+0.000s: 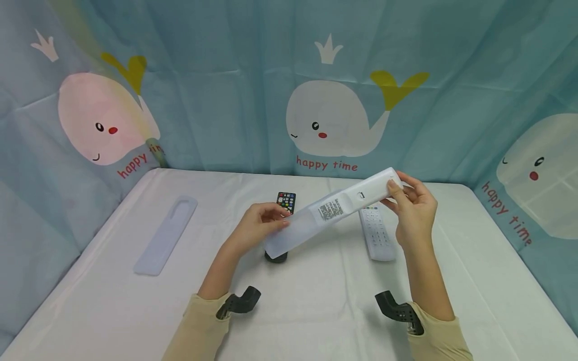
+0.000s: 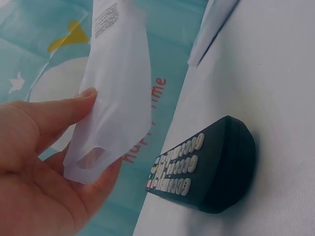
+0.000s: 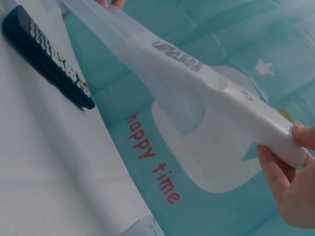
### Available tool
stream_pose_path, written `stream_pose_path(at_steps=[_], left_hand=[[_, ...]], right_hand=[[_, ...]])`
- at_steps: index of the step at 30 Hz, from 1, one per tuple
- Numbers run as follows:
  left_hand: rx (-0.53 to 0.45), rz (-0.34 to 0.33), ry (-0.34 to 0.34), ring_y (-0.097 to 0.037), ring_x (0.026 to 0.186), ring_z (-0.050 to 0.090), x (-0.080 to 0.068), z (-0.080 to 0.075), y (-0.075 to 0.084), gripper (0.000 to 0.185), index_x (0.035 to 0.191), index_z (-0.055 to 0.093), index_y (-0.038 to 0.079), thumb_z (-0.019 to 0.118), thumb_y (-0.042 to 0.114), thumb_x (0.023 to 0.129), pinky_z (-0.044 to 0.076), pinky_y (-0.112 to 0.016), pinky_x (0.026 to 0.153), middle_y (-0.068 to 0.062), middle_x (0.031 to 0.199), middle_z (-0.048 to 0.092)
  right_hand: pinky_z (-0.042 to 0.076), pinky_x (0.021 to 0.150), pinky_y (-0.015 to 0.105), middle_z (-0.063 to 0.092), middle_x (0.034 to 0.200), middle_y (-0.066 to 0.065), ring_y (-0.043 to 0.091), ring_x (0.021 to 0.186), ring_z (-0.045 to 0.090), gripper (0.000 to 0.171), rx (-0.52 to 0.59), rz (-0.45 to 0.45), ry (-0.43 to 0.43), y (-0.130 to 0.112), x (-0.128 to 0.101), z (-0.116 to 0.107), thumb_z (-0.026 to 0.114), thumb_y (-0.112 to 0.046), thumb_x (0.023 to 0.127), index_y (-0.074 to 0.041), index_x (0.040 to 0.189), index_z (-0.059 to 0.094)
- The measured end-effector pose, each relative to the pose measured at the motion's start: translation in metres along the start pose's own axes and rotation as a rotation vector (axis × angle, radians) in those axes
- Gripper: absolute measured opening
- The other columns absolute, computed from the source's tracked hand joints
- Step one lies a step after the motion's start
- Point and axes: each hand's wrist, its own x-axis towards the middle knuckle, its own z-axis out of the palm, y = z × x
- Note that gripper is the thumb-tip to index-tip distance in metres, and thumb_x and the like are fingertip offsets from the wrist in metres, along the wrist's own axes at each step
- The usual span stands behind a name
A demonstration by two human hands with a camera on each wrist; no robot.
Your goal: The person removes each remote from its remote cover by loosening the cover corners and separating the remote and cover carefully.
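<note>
A white remote control (image 1: 372, 190) is held slantwise above the table, back side up, its printed label showing through a translucent sleeve (image 1: 295, 230). The sleeve covers the remote's lower left part, and its far left portion looks flat and unfilled. My left hand (image 1: 255, 226) pinches that sleeve end between thumb and fingers; in the left wrist view an opening shows near the sleeve's tip (image 2: 76, 169). At the upper right, my right hand (image 1: 416, 210) grips the bare end of the white remote between thumb and fingers.
Beneath the held sleeve lies a black remote (image 2: 216, 167) with pale buttons. Another white remote (image 1: 378, 235) lies face up at the right, and a flat translucent sleeve (image 1: 166, 235) at the left. Whale-printed blue curtain (image 1: 217, 120) borders the white-covered table (image 1: 316, 311).
</note>
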Motion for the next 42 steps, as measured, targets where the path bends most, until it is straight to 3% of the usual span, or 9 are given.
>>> stream_pose_path(at_steps=[10,21,27,35,42], left_hand=[[0.046,-0.01,-0.046,-0.017,0.088,0.065,0.002,0.004,-0.003,0.02,0.115,0.073,-0.002,0.074,0.006,0.097,0.054,-0.029,0.08,-0.013,0.103,0.074],[0.072,-0.057,-0.016,-0.016,0.086,0.064,0.003,0.014,-0.003,0.022,0.115,0.074,0.0,0.076,0.011,0.097,0.053,-0.025,0.078,-0.012,0.106,0.074],[0.058,-0.065,-0.008,-0.015,0.088,0.066,0.003,0.017,-0.004,0.025,0.117,0.074,-0.002,0.076,0.011,0.097,0.054,-0.025,0.078,-0.012,0.106,0.074],[0.032,-0.084,0.004,-0.013,0.087,0.067,0.004,0.023,-0.004,0.025,0.118,0.073,-0.002,0.077,0.01,0.096,0.055,-0.025,0.077,-0.012,0.105,0.075],[0.016,-0.037,0.038,-0.011,0.08,0.065,0.003,0.022,-0.003,0.021,0.113,0.072,-0.006,0.076,0.005,0.095,0.054,-0.023,0.074,-0.014,0.098,0.075]], right_hand=[[0.064,0.073,0.025,0.07,0.105,0.004,0.012,0.085,0.073,0.032,-0.003,0.018,0.005,0.002,0.0,0.002,0.074,-0.006,0.099,-0.004,0.13,0.069],[0.064,0.076,0.025,0.068,0.11,0.003,0.02,0.102,0.066,0.038,-0.047,0.014,-0.065,0.005,-0.006,0.01,0.072,-0.008,0.101,-0.002,0.137,0.064],[0.064,0.077,0.027,0.07,0.102,0.001,0.018,0.098,0.068,0.034,-0.015,0.02,-0.094,0.007,-0.008,0.015,0.07,-0.004,0.101,-0.001,0.135,0.065],[0.064,0.077,0.026,0.069,0.102,0.0,0.015,0.095,0.07,0.031,-0.061,0.0,-0.126,0.011,-0.012,0.019,0.071,-0.006,0.101,-0.002,0.131,0.067],[0.064,0.079,0.027,0.069,0.106,0.001,0.018,0.1,0.069,0.032,-0.056,-0.009,-0.154,0.011,-0.012,0.019,0.069,-0.007,0.102,-0.001,0.133,0.065]])
